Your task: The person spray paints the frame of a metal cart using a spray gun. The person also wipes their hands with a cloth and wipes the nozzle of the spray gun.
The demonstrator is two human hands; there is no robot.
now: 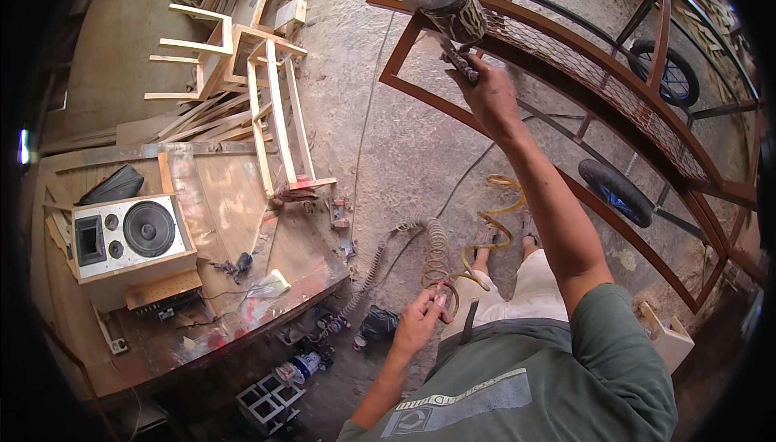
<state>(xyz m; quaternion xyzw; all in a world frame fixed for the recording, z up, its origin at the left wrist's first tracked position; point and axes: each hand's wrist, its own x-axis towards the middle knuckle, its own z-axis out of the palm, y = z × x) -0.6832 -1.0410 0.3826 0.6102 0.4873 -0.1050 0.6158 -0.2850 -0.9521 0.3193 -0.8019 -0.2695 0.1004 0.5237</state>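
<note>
My right hand [491,102] is stretched far forward and closed around the handle of a paint spray gun [454,12]. The gun's round cup sits on top, stained with dark paint. It is held close to the near end of a reddish-brown frame [436,106] with a mesh panel [598,78]. Down by my waist, my left hand [419,321] is closed on a coiled air hose [436,260]. Its loops hang in front of my legs, yellowish on the right and greyer toward the workbench. Where the hose meets the gun is hidden.
A paint-stained wooden workbench [234,171] stands at left, carrying a speaker box [133,236]. Behind it are pale wooden frames [275,118] and loose timber. Small wheels [664,72] lie within the brown frame at right. A black cable crosses the concrete floor [404,151].
</note>
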